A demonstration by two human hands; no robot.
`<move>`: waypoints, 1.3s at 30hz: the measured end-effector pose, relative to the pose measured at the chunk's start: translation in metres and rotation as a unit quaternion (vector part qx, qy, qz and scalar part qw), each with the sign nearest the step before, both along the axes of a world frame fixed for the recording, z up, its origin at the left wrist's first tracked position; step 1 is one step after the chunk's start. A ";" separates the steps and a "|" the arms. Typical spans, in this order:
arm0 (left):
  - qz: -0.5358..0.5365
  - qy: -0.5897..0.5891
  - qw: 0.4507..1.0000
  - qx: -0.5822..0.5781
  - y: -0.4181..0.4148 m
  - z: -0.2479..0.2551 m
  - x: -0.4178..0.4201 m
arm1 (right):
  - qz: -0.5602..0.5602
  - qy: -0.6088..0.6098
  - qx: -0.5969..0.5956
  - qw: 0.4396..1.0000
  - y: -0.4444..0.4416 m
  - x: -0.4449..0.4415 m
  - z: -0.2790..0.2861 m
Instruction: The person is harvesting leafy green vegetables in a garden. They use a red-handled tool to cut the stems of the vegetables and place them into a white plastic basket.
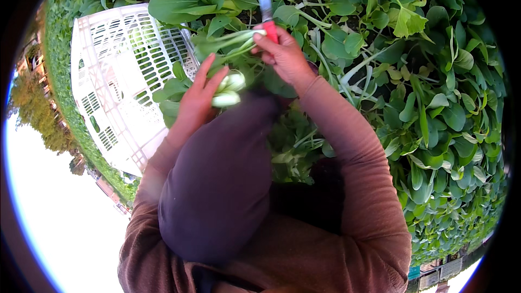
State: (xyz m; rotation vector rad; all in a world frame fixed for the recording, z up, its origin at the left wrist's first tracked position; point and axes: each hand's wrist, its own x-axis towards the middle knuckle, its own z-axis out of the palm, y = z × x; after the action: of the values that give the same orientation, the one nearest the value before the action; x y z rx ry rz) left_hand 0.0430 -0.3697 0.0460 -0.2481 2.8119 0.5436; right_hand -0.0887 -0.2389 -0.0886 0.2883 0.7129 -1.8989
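Observation:
My right hand (281,51) grips a knife by its red handle (270,31), its blurred metal blade (265,3) pointing away from me. The same fingers also pinch the pale stem ends of a few thin leafy greens (236,44), which trail to the left. Just below these, my left hand (199,93) is around a bunch of leafy greens with thick pale-green stem bases (228,88). Its thumb and a finger show apart over the bunch; the other fingers are hidden.
A white slatted plastic crate (118,77) stands tilted at the left, with pale green stalks (140,42) visible inside. Dense leafy plants (439,114) grow ahead and to the right. My raised knee (220,187) in dark cloth lies between my arms.

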 end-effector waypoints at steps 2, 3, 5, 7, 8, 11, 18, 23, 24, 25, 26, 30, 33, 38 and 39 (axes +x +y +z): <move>0.045 0.040 0.996 0.061 -0.003 0.008 -0.003 | -0.003 0.116 0.081 0.990 0.008 -0.008 -0.002; 0.106 0.047 0.984 0.135 -0.002 0.011 -0.007 | -0.007 0.173 0.123 0.977 0.011 -0.012 -0.002; 0.223 0.057 0.932 0.280 0.002 0.020 -0.018 | -0.004 0.263 0.090 0.961 0.012 -0.007 -0.012; 0.224 0.057 0.931 0.283 -0.002 0.023 -0.026 | 0.050 0.264 0.030 0.963 0.013 -0.008 0.011; 0.227 0.049 0.930 0.285 -0.003 0.022 -0.030 | 0.065 0.280 0.017 0.958 0.013 -0.008 0.020; 0.200 0.002 0.945 0.261 -0.001 0.024 -0.042 | 0.125 0.232 -0.001 0.965 0.015 -0.010 0.028; 0.036 0.027 0.984 0.171 -0.009 0.012 -0.049 | 0.152 0.211 0.010 0.965 0.020 -0.011 0.034; 0.204 -0.094 0.944 0.242 -0.006 0.011 -0.051 | 0.155 0.229 0.102 0.956 0.010 -0.018 0.026; 0.162 -0.127 0.956 0.207 -0.009 0.010 -0.057 | 0.143 0.249 0.140 0.947 0.005 -0.017 0.016; 0.115 -0.160 0.965 0.173 -0.010 0.010 -0.066 | 0.122 0.311 0.189 0.923 0.000 -0.018 -0.001; 0.057 -0.176 0.972 0.143 -0.005 0.013 -0.080 | 0.100 0.371 0.238 0.892 -0.006 -0.021 -0.019; -0.113 -0.097 0.989 -0.012 -0.017 -0.007 -0.106 | 0.161 0.471 0.309 0.811 -0.016 -0.029 -0.029; -0.088 -0.177 0.970 -0.143 -0.035 -0.024 -0.130 | 0.292 0.472 0.305 0.774 -0.012 -0.029 -0.043; -0.036 -0.186 0.958 -0.215 -0.058 -0.049 -0.114 | 0.323 0.431 0.264 0.800 0.007 -0.029 -0.026; -0.031 -0.184 0.959 -0.214 -0.057 -0.050 -0.109 | 0.281 0.446 0.264 0.808 0.005 -0.029 -0.024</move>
State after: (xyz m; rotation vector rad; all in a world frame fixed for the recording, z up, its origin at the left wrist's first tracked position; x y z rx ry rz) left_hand -0.0656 -0.4270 -0.0040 -0.3062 2.5249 -0.1268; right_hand -0.1177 -0.2343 -0.1123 -0.4944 1.7449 -1.1448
